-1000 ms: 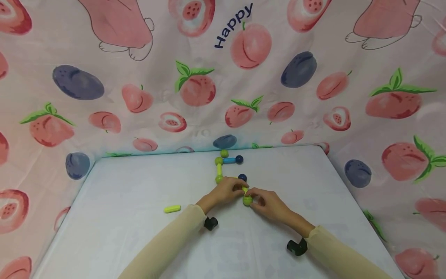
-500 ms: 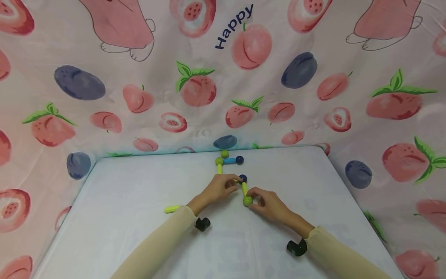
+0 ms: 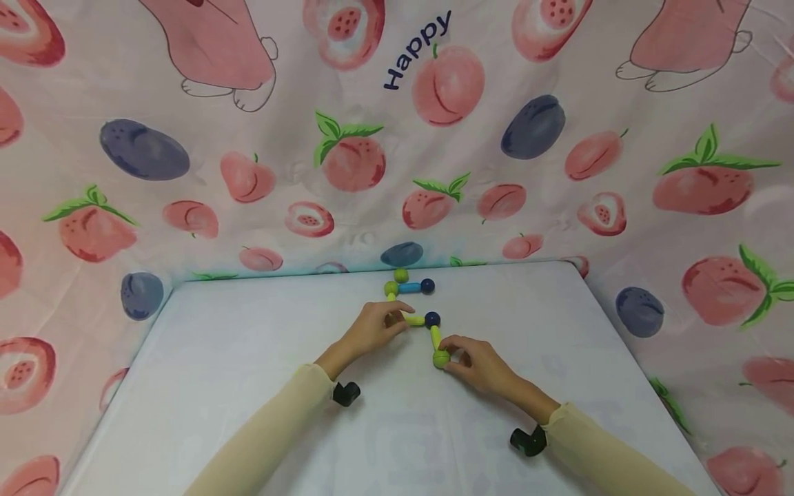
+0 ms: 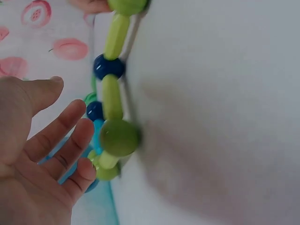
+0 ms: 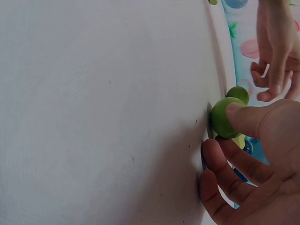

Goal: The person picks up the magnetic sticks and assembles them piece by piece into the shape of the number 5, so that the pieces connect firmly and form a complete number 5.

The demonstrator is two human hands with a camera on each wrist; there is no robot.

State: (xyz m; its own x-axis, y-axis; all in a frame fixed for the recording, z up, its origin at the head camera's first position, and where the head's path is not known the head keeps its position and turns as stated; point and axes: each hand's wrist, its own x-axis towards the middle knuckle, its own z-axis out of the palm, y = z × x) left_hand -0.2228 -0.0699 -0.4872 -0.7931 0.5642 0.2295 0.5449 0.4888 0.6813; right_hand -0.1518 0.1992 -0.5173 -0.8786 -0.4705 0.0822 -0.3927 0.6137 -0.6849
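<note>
A chain of balls and sticks lies on the white table [image 3: 248, 358]. My right hand [image 3: 474, 362] [image 5: 253, 159] pinches the near green ball [image 3: 440, 358] [image 5: 224, 117], thumb on top of it. From that ball a yellow-green stick [image 3: 436, 337] [image 4: 116, 36] runs to a dark blue ball [image 3: 432, 319] [image 4: 108, 67]. A second stick [image 3: 414, 319] [image 4: 111, 97] leads on to another green ball [image 4: 119, 137]. My left hand [image 3: 375, 327] [image 4: 37, 154] hovers beside this ball with relaxed fingers and holds nothing.
Further back the chain continues with a green ball [image 3: 390, 288], a blue stick [image 3: 409, 286], a dark blue ball [image 3: 426, 284] and one more green ball [image 3: 401, 275]. Fruit-print cloth [image 3: 347, 158] walls the table at the back and sides.
My left hand has drawn back to the left, uncovering the stick and the dark blue ball. Its sleeve now hides the loose yellow stick. The right hand kept its hold.
</note>
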